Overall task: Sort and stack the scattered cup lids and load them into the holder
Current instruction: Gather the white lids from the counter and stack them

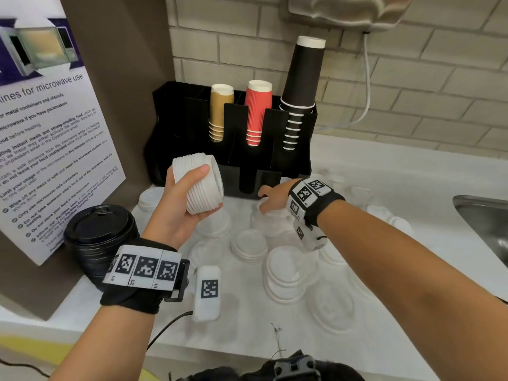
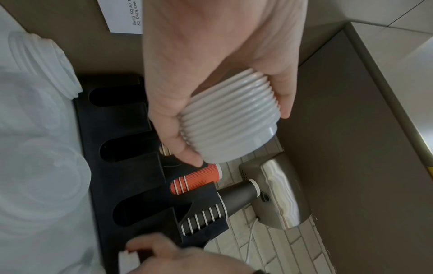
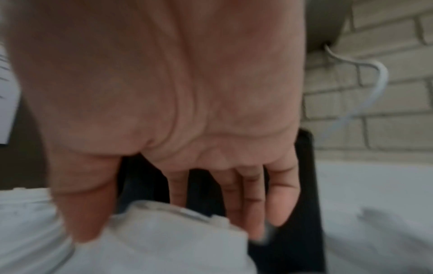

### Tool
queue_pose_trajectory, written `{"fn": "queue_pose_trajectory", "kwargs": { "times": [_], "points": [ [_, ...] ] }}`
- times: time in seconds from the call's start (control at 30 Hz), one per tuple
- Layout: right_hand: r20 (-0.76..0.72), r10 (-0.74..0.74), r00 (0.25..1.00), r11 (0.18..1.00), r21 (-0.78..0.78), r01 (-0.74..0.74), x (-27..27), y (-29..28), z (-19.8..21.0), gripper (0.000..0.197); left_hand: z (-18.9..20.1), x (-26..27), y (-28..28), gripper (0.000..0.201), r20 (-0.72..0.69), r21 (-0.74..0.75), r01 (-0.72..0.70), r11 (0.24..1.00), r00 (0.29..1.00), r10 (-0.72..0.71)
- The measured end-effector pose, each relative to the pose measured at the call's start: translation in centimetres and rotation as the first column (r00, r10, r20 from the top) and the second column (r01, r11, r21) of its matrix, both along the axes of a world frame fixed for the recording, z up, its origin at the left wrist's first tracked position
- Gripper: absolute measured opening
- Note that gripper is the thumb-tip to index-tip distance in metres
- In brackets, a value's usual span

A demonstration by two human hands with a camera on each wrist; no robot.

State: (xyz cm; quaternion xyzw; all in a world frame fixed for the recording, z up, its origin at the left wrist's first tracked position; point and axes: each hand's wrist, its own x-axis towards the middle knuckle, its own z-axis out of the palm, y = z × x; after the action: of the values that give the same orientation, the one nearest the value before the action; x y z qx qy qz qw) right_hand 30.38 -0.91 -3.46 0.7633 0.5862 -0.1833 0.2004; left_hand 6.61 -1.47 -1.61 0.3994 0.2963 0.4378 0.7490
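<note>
My left hand grips a tall stack of white lids lying on its side in the air in front of the black holder. In the left wrist view, thumb and fingers wrap that ribbed stack, and the holder's front slots stand dark and empty. My right hand reaches down at the holder's foot. Its thumb and fingers close around a small stack of white lids; this view is blurred. More white lids lie scattered over the white counter.
Brown, red and black cups fill the holder's back compartments. A stack of black lids stands at the left by a poster. A steel sink sits at the right, and a brick wall is behind.
</note>
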Motion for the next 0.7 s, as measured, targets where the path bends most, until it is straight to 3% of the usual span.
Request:
{"fn": "queue_pose_trajectory", "kwargs": {
  "times": [0.2, 0.27, 0.4, 0.6, 0.7],
  "points": [
    [-0.256, 0.134, 0.957, 0.983, 0.155, -0.097, -3.4, 1.4, 2.4, 0.085, -0.2, -0.1, 0.5, 0.073, -0.005, -0.007, 0.01, 1.0, 1.0, -0.01],
    [-0.211, 0.136, 0.968, 0.985, 0.135, -0.109, -3.5, 1.6, 2.6, 0.088, -0.3, -0.3, 0.7, 0.072, -0.002, -0.014, 0.007, 1.0, 1.0, -0.007],
    [0.062, 0.183, 0.981, 0.98, -0.092, -0.177, -1.5, 1.0, 2.0, 0.07, -0.4, -0.6, 0.9, 0.069, -0.001, -0.03, 0.002, 1.0, 1.0, -0.002],
    [-0.096, 0.191, 0.977, 0.972, -0.118, -0.201, 0.1, 0.4, 0.1, 0.076, -0.2, -0.6, 1.2, 0.072, -0.017, -0.026, 0.031, 0.999, 0.999, -0.032],
    [-0.075, 0.257, 0.963, 0.958, -0.109, -0.264, 0.1, 0.7, -0.7, 0.079, 0.0, -0.3, 1.2, 0.073, -0.025, -0.043, 0.044, 0.998, 0.999, -0.046]
  ]
}}
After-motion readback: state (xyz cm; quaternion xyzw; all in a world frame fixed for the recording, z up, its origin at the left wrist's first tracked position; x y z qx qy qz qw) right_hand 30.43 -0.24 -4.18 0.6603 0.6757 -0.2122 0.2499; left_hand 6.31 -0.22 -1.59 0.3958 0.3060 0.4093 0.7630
